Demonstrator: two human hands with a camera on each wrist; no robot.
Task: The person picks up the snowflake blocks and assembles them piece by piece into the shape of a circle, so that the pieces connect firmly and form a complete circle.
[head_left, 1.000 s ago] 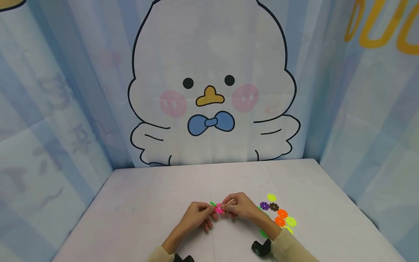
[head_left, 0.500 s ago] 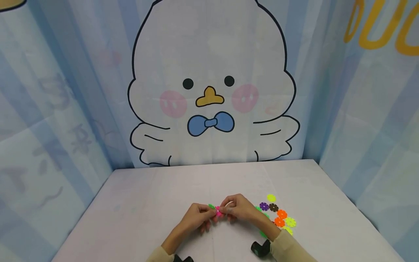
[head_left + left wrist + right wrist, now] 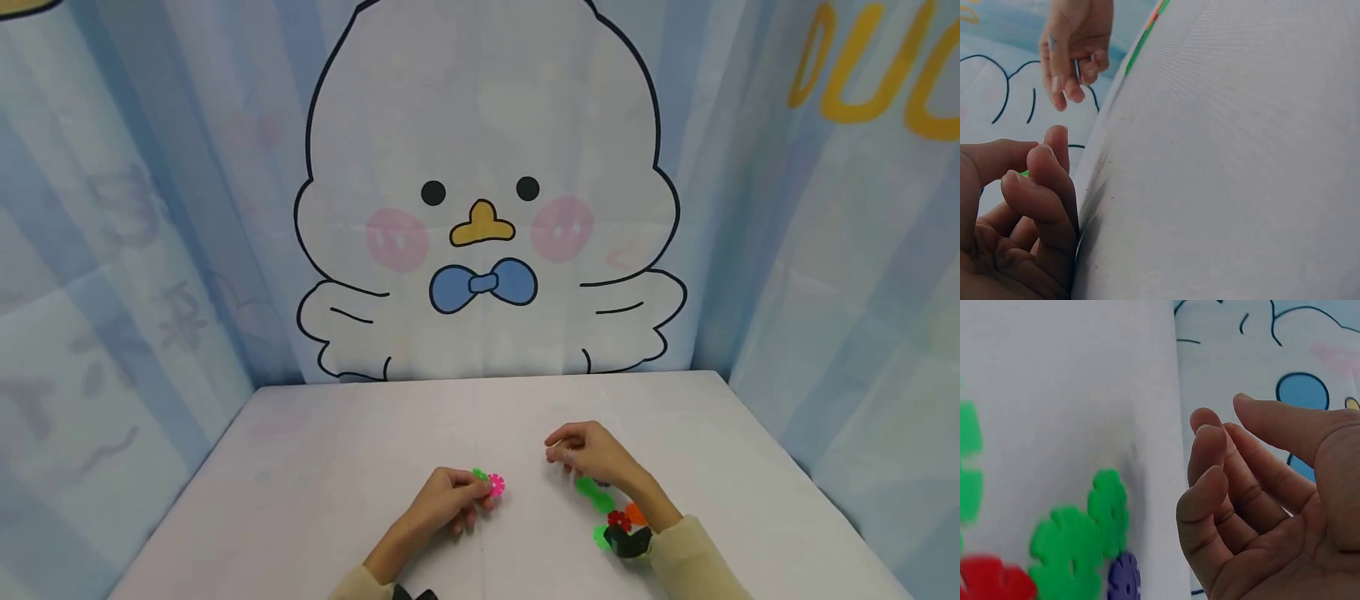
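In the head view my left hand (image 3: 448, 498) pinches a pink snowflake disc (image 3: 497, 485) between thumb and fingers. A green snowflake disc (image 3: 480, 473) sits right against the pink one; from the left wrist only a sliver of green (image 3: 1025, 172) shows behind the fingers. My right hand (image 3: 592, 454) hovers to the right with loosely curled fingers, and the right wrist view shows a gap between thumb and fingers with nothing in it. Beneath this hand and forearm lie green discs (image 3: 596, 496), a red disc (image 3: 618, 521) and an orange disc (image 3: 636, 513).
A purple disc (image 3: 1124, 578) lies beside the green discs (image 3: 1069, 550) in the right wrist view, with a red disc (image 3: 991, 578) near them. The right forearm hides part of the pile. A cartoon-printed curtain (image 3: 480, 333) stands behind the white table (image 3: 315, 467).
My right hand has let go of the pink disc and moved right, over the loose discs. My left hand keeps its pinch nearly in place.
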